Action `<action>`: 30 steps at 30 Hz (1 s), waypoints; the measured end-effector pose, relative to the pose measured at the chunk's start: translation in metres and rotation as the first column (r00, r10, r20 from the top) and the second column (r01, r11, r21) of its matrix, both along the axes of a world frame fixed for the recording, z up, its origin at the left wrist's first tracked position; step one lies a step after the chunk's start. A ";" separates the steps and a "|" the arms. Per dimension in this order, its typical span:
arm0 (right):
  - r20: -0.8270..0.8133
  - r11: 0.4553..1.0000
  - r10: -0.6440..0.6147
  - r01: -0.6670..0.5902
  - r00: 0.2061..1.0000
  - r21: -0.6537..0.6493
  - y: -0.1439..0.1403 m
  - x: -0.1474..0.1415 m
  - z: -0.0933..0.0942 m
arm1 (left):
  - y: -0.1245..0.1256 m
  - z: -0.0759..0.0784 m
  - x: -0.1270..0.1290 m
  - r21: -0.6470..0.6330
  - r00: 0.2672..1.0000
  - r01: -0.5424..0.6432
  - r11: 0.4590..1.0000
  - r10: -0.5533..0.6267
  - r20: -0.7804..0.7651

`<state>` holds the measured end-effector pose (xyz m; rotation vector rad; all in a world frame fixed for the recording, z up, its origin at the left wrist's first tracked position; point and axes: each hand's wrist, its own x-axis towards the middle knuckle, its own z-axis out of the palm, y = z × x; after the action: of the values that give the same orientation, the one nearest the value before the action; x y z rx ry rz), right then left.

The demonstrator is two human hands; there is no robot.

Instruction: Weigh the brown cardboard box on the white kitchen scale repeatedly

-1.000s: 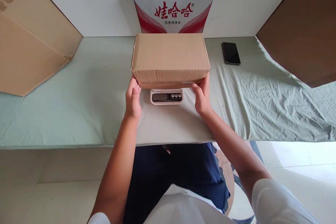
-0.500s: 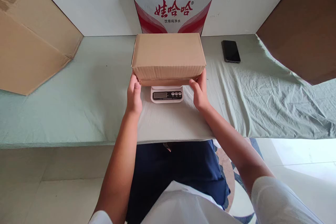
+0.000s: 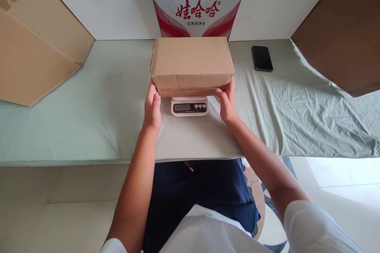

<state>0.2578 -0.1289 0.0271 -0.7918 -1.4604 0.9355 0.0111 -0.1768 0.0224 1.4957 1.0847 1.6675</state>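
1. Head view, centre: a closed brown cardboard box [image 3: 191,63] sits over a small white kitchen scale [image 3: 189,106]. The box covers nearly all of the scale; only the front strip with the display and three round buttons shows. The display is dark, with no digits readable.

2. The left hand [image 3: 152,108] is at the box's lower left corner, fingers together and pointing up along the edge. The fingertips touch the cardboard, but whether they grip or only rest there cannot be told; anything under the corner is hidden.

3. The right hand [image 3: 227,104] is at the lower right corner, thumb against the front bottom edge, the other fingers up along the side. Its fingertips past the corner are out of sight, so a true clamp cannot be told.

4. Whether the box's full weight lies on the scale is hidden by the box itself.

5. Behind the box stands a white and red carton [image 3: 197,8] with Chinese lettering; its lower part is hidden by the box.

6. A dark phone [image 3: 262,58] lies face up on the pale green sheet [image 3: 89,118], well apart to the right.

7. A large tan cardboard piece [image 3: 32,47] at left and a darker brown box [image 3: 344,35] at right are both cut off by the frame.
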 end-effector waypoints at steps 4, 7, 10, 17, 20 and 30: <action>-0.008 0.999 -0.033 0.033 0.999 0.033 0.006 0.008 -0.006 | 0.000 -0.001 -0.005 0.015 0.999 -0.007 1.000 0.006 0.036; -0.038 0.995 -0.093 0.094 0.995 0.030 0.013 0.020 -0.011 | 0.000 -0.002 -0.007 0.001 0.995 -0.016 1.000 0.016 0.098; -0.069 0.993 -0.121 0.121 0.990 -0.003 0.018 0.029 -0.014 | -0.001 -0.002 -0.007 -0.019 0.994 -0.022 1.000 0.024 0.102; -0.079 0.998 -0.055 0.053 0.995 -0.035 0.017 0.024 -0.016 | 0.002 -0.004 -0.006 -0.030 0.992 -0.012 0.999 0.016 0.123; -0.088 1.000 -0.017 0.014 0.996 -0.027 0.015 0.019 -0.013 | 0.002 -0.004 -0.006 -0.027 0.992 -0.008 1.000 0.011 0.124; -0.079 0.995 0.036 -0.043 0.996 -0.091 0.003 0.002 0.003 | -0.002 -0.003 -0.001 0.011 0.995 0.021 1.000 -0.022 0.097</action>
<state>0.2602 -0.1257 0.0306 -0.7882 -1.3783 1.0590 0.0101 -0.1784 0.0193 1.4130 1.0065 1.7149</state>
